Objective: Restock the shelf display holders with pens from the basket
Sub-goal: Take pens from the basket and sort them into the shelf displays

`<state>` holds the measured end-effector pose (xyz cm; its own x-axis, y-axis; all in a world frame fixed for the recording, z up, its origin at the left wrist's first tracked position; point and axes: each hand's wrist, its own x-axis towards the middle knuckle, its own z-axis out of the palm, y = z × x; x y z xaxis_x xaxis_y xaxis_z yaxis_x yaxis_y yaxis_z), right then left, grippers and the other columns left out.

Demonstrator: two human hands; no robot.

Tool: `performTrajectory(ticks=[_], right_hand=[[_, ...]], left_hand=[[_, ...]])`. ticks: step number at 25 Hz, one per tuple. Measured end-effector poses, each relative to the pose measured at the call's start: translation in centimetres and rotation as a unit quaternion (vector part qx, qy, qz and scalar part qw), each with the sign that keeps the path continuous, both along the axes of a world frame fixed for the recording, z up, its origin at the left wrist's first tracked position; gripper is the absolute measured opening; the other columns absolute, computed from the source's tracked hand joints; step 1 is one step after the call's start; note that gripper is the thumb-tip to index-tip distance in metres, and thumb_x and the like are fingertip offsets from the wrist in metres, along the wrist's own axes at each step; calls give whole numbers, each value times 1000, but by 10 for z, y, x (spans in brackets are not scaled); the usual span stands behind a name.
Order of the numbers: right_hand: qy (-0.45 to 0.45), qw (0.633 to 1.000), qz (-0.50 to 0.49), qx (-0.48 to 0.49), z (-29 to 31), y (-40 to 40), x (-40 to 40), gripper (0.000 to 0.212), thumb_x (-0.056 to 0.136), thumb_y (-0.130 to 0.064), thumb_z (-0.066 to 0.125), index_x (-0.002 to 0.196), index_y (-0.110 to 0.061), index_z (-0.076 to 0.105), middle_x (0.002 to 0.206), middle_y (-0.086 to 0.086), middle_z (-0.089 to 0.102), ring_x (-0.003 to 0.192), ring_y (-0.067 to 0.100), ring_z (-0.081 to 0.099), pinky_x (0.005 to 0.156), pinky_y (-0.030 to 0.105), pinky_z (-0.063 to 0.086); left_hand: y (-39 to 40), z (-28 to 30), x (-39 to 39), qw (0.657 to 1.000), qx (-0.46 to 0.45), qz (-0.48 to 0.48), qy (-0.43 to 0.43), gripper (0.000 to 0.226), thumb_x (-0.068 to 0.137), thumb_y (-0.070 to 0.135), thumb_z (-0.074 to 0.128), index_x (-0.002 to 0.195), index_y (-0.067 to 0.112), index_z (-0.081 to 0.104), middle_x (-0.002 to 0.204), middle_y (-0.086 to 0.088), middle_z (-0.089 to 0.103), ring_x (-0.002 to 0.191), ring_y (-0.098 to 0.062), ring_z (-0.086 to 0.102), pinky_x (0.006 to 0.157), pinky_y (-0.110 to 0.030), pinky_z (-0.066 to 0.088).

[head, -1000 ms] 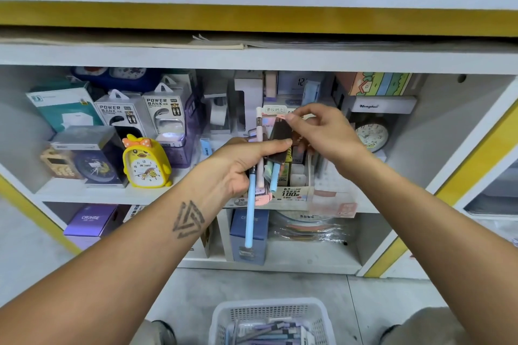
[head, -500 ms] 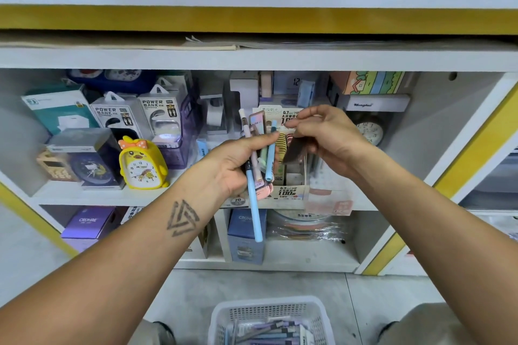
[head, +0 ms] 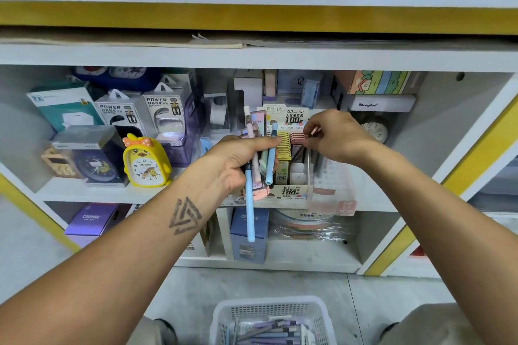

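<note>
Restocking looks midway: at frame centre the left hand (head: 238, 161) grips a bundle of pens (head: 259, 159), the right hand (head: 335, 136) pinches one dark pen (head: 301, 150) into the display holder (head: 294, 190), and the basket (head: 269, 314) at bottom centre holds more.

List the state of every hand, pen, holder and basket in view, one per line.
left hand: grips a bundle of pens
bundle of pens: upright in the fist, longest blue pen hanging lowest
right hand: pinches a dark pen
dark pen: slanted, tip down in the display holder
display holder: partly filled
basket: on the floor, holding pens
</note>
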<state>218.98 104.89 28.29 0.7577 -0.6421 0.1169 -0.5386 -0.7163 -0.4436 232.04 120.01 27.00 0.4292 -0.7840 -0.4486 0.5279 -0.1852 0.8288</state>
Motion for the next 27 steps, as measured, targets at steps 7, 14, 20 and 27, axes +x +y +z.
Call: performTrajectory(ticks=[7, 14, 20, 27], right_hand=[[-28, 980, 50, -188, -13, 3, 1, 20, 97, -7, 56, 100, -16, 38, 78, 12, 59, 71, 35, 57, 58, 35, 42], [-47, 946, 60, -317, -22, 11, 5, 7, 94, -12, 62, 100, -9, 61, 97, 7, 60, 84, 34, 60, 57, 35, 43], [-78, 981, 13, -178, -10, 2, 1, 19, 87, -20, 73, 96, -24, 58, 87, -2, 67, 81, 28, 61, 69, 38, 51], [52, 970, 35, -235, -27, 9, 5, 6, 95, -22, 65, 95, -22, 71, 92, 1, 68, 82, 27, 63, 63, 34, 48]], left_hand=[[0, 0, -2, 1000, 2, 5, -5, 16, 78, 3, 79, 89, 2, 67, 69, -11, 66, 50, -19, 63, 45, -26, 52], [1, -1, 0, 1000, 4, 1, -22, 21, 76, 4, 81, 93, 1, 68, 72, -12, 67, 51, -20, 64, 50, -29, 56], [1, 0, 1, 1000, 2, -4, -23, 18, 78, 5, 80, 90, 2, 68, 68, -11, 66, 49, -19, 63, 47, -28, 54], [-1, -2, -5, 999, 5, -20, -31, 15, 78, 5, 79, 87, 3, 67, 62, -10, 66, 47, -20, 63, 47, -28, 53]])
